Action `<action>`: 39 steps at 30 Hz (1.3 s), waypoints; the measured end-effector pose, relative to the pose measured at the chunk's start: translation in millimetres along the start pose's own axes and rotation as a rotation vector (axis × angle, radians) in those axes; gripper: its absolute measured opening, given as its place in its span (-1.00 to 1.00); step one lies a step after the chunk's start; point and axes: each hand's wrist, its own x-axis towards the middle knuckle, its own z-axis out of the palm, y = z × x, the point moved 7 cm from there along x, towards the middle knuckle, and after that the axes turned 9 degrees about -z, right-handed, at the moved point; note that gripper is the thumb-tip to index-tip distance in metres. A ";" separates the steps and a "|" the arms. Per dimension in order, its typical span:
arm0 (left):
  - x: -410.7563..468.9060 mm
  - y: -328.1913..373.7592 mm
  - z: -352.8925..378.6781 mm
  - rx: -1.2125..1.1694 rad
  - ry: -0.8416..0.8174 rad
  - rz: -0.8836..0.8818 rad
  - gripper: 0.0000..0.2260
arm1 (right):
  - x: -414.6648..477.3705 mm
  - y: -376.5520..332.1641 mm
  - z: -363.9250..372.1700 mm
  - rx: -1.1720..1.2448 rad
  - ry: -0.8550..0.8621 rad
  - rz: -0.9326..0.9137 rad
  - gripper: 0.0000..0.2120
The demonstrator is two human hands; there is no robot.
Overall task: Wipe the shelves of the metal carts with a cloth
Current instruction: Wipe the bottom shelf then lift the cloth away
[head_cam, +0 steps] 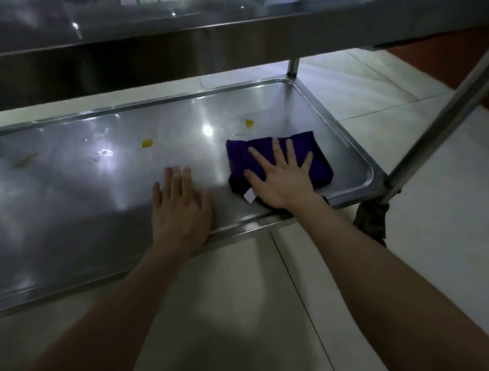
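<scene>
1. The fingers (278,154) of the right hand (282,179) are straight and spread apart, pressed flat on the folded purple cloth (238,162). Nothing is pinched or clamped.
2. The left hand (180,209) lies flat on bare metal just beside the cloth, with its fingers straight and close together, holding nothing. It appears to brace against the front rim.
3. The cloth lies at the right end of the lower shelf (72,214), near the rounded corner, with a white tag (249,196) showing at its near edge.
4. Governing relation: the shelf's long axis runs left to right, and the soiled stretch lies to the left of the cloth and slightly beyond it. The right hand is already on the cloth, so I judge the coming stroke to be a leftward sweep, which the left hand would have to clear.
5. Count:
   - one cloth
   - two hands
   - two shelves in view: the lower one and the upper shelf (191,32)
   - two yellow scraps, the nearer scrap (249,123) and the farther scrap (147,143)
   - one patch of droplets (104,153)
   - one faint smear further left (too blurred to identify)
6. Tiled floor (256,304) shows beneath the cart.
</scene>
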 end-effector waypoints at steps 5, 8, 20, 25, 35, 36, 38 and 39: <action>-1.3 -6.6 0.9 0.008 0.014 -0.002 -0.28 | 0.2 42.9 -9.0 0.026 -0.019 -0.159 -0.34; -3.3 -2.0 -1.8 0.019 0.030 -0.019 -0.28 | 5.5 117.2 -26.9 0.002 -0.011 0.021 -0.37; -3.7 -3.2 -0.5 -0.052 0.031 -0.018 -0.32 | 50.2 -51.8 3.4 0.020 -0.066 -0.224 -0.32; -2.7 -3.9 -1.2 -0.059 0.041 -0.030 -0.31 | 35.8 82.2 -27.4 0.015 -0.010 0.022 -0.37; -9.1 11.1 -1.7 -0.037 0.016 0.002 -0.30 | -64.7 -24.9 4.1 0.016 -0.005 -0.145 -0.32; -9.5 10.3 -2.2 -0.033 0.014 0.005 -0.30 | -69.0 -40.5 7.3 0.023 -0.022 -0.217 -0.33; -9.9 7.1 -4.7 -0.045 0.014 -0.008 -0.30 | -72.3 -38.7 3.3 0.046 -0.043 -0.278 -0.37; -9.9 5.8 -5.7 -0.054 0.012 -0.016 -0.30 | -73.6 -24.9 -0.6 0.045 -0.042 -0.273 -0.39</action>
